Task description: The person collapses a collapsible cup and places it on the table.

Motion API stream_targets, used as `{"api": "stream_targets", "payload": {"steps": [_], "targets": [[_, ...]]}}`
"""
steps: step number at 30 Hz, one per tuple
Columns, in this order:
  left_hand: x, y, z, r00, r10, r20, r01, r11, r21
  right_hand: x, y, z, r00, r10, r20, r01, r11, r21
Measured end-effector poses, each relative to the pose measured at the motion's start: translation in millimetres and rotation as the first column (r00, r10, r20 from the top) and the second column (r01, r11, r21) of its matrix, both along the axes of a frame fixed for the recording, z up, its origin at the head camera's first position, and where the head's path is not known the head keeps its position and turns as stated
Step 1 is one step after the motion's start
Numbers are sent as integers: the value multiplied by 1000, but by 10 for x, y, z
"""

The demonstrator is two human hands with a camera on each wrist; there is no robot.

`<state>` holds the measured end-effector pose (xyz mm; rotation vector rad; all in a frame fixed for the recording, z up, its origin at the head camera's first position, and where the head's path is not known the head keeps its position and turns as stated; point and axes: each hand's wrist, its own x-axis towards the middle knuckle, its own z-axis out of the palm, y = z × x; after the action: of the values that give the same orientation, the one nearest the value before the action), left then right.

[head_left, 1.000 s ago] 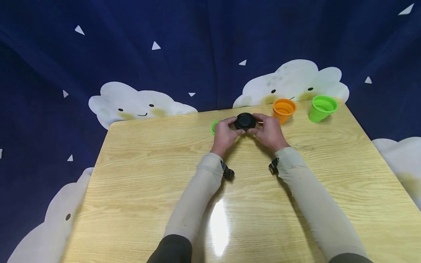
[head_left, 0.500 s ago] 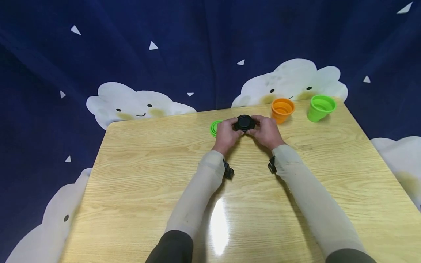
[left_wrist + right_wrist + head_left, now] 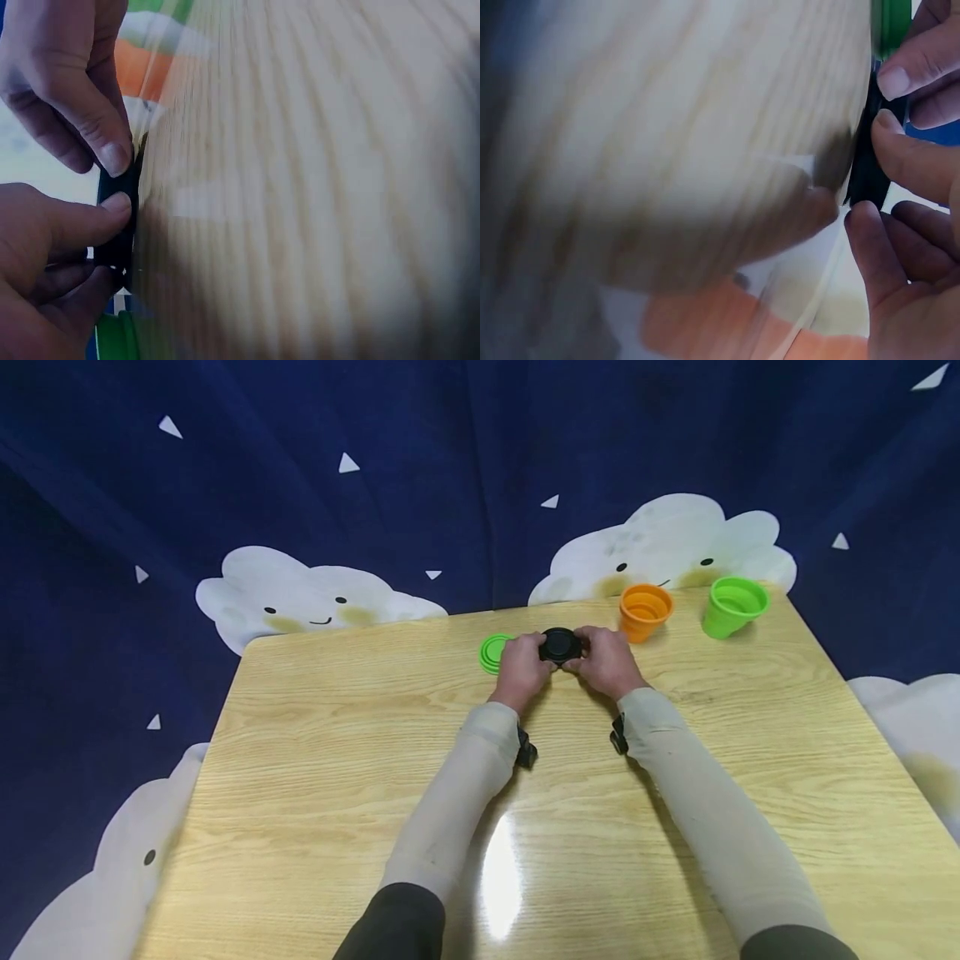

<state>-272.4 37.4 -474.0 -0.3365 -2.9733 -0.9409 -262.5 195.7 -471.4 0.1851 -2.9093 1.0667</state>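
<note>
Between my two hands is a black collapsible cup (image 3: 560,645), pressed down into a flat ringed disc. My left hand (image 3: 521,667) pinches its left rim, and my right hand (image 3: 611,662) pinches the right side. Both thumbs are on the near edge, with the fingers around the sides. In the left wrist view the black cup (image 3: 118,244) shows edge-on as a thin band close to the tabletop. A flattened green collapsible cup (image 3: 492,652) lies just left of my left hand, which covers part of it.
An expanded orange cup (image 3: 645,612) stands at the back, right behind my right hand. Farther right is an expanded green cup (image 3: 735,607). The wooden table (image 3: 337,760) ends at the back against a dark blue curtain (image 3: 420,510) with clouds.
Both hands and the black cup have come slightly nearer to me. My left hand has shifted a little right, uncovering more of the flat green cup. The standing cups stay put.
</note>
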Motion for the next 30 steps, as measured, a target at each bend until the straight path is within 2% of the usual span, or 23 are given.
{"api": "stream_targets", "payload": {"steps": [5, 11, 13, 16, 20, 22, 26, 30], "targets": [[27, 37, 22, 999, -8, -31, 5, 997, -74, 3, -10, 5, 1000, 2, 2, -2, 1000, 2], [38, 50, 40, 1000, 17, -21, -18, 995, -98, 7, -4, 21, 1000, 2, 21, -2, 1000, -2], [48, 66, 76, 999, 26, -25, -28, 994, -106, 31, 20, 29, 1000, 1, 29, 0, 1000, -5], [81, 126, 194, 999, 39, -27, -42, 993, -108, 91, 97, 47, 999, -28, 21, 29, 999, -44], [109, 249, 364, 999, 28, -25, -29, 998, -55, 181, 244, 65, 993, -112, -38, 107, 987, -119], [116, 305, 411, 999, 31, -21, -31, 999, -9, 208, 300, 73, 986, -151, -73, 141, 981, -132], [142, 412, 474, 999, 50, -13, -49, 996, 80, 245, 381, 94, 969, -229, -96, 214, 966, -144], [131, 530, 504, 998, 58, -24, -54, 984, 167, 274, 451, 126, 934, -343, -98, 325, 931, -164]]}}
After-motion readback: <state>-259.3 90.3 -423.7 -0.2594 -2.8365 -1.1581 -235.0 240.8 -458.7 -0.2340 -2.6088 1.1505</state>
